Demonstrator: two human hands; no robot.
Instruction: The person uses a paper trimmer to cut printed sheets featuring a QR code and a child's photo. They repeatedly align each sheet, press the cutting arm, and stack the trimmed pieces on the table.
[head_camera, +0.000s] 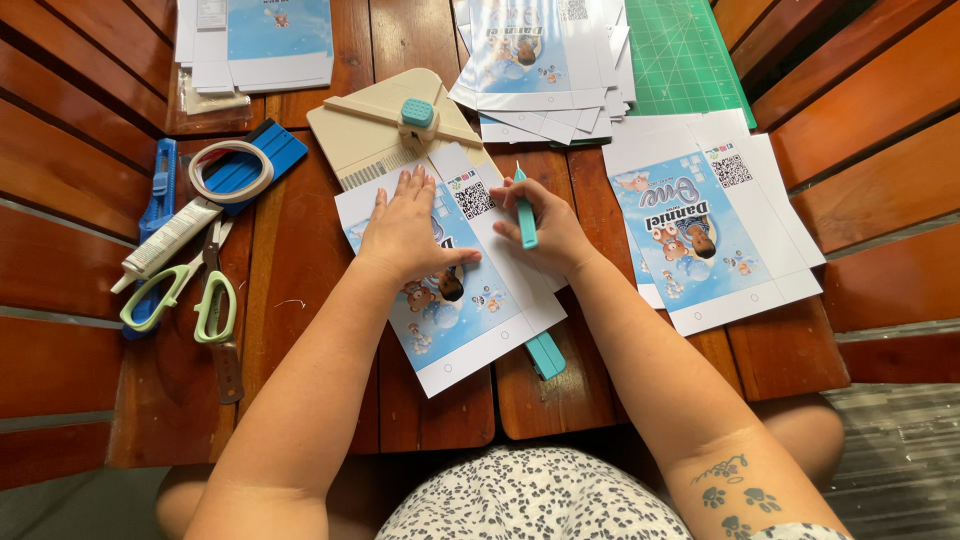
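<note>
A printed paper sheet (470, 320), blue with cartoon pictures, lies on a wooden table (300, 260) in front of me. My left hand (405, 232) presses flat on the sheet's upper part. My right hand (545, 225) grips a slim teal tool (526, 222) with its tip on the sheet's upper right area. A teal strip, maybe a ruler (545, 355), pokes out from under the sheet's lower right edge.
A beige paper trimmer (385, 125) sits just beyond my hands. Left are green-handled scissors (205, 300), a glue tube (165, 240), a tape roll (232, 172) and a blue cutter (160, 185). More printed sheets (700, 230) lie right and at the back, beside a green cutting mat (685, 55).
</note>
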